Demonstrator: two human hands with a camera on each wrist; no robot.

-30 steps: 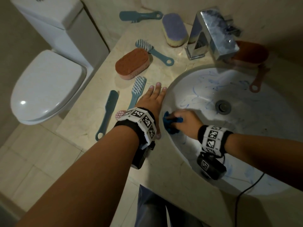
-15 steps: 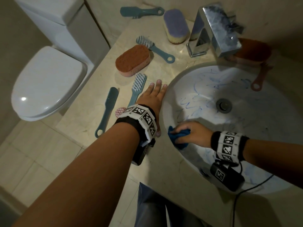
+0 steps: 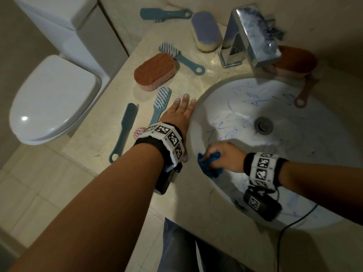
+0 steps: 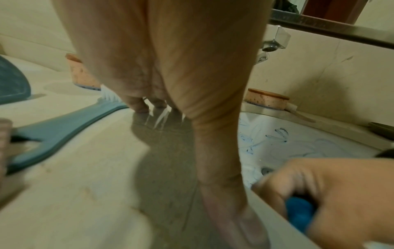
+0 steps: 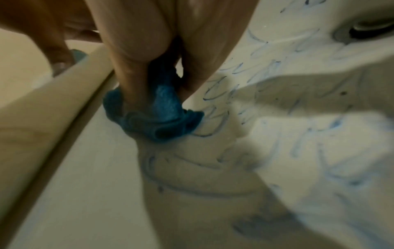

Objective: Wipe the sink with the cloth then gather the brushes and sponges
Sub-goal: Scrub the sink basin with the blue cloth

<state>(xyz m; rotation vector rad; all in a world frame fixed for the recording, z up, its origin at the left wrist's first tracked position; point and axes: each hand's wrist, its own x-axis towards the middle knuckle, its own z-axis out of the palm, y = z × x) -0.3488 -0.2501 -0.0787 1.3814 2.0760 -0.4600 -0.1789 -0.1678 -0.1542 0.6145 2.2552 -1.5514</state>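
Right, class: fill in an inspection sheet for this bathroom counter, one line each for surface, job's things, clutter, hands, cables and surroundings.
Surface: beige counter; white sink marked with blue scribbles.
Job's things: blue cloth at the sink's near-left wall; brushes and sponges scattered on the counter.
Clutter: nothing seen.
Hands: left hand flat on the counter by the sink rim; right hand grips the cloth.
Cables: black cable over the sink's near edge.
Surroundings: tap behind the sink; toilet to the left.
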